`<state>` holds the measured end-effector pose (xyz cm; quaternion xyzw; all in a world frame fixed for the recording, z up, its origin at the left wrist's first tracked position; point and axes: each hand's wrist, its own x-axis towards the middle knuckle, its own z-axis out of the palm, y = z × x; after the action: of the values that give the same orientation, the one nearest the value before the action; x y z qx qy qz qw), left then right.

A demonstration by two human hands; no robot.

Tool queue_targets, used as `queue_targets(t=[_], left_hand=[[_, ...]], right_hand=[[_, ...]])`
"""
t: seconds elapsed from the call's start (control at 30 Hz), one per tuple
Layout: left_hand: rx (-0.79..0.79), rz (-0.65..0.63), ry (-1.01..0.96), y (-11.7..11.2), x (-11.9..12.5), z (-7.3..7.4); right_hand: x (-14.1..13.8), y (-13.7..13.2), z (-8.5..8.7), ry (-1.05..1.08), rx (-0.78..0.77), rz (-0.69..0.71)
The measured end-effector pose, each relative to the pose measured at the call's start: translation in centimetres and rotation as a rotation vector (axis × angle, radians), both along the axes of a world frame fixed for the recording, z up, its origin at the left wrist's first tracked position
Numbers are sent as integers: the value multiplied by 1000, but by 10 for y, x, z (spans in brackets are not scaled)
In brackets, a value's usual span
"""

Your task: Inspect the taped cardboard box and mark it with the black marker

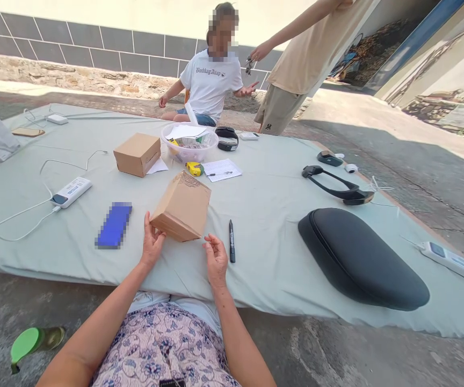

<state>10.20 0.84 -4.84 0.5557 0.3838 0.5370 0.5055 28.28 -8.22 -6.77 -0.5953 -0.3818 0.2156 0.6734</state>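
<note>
A brown cardboard box [183,207] with dark scribbled lines on one face stands tilted in front of me. My left hand [153,244] is closed on its lower left corner, thumb against the near side. Close to the box's lower right corner is my right hand [216,260], its fingers loosely bent and apart, with nothing seen in them. A black marker pen [232,241] lies capped on the cloth just right of that hand. Left of the box is a blurred-out blue rectangular thing [114,226].
On the cloth-covered table [268,188] are a second cardboard box [137,154], plastic basket [178,156], yellow tape measure [194,169], paper [227,171], power bank [72,192], black head strap [332,183] and black padded seat [361,258]. Two people [211,80] are across the table.
</note>
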Motion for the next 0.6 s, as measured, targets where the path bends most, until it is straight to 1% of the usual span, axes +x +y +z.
queue_targets(t=[0.13, 0.23, 0.43, 0.5, 0.6], left_hand=[[26, 26, 58, 3, -1, -5], [50, 33, 103, 5, -2, -5], [62, -23, 119, 1, -3, 3], [63, -26, 119, 0, -2, 5], [84, -34, 128, -1, -2, 10]], right_hand=[[-1, 0, 1, -31, -10, 65], [-1, -1, 2, -45, -3, 79], [0, 0, 1, -43, 27, 21], [0, 0, 0, -30, 19, -2], [0, 0, 0, -54, -11, 11]])
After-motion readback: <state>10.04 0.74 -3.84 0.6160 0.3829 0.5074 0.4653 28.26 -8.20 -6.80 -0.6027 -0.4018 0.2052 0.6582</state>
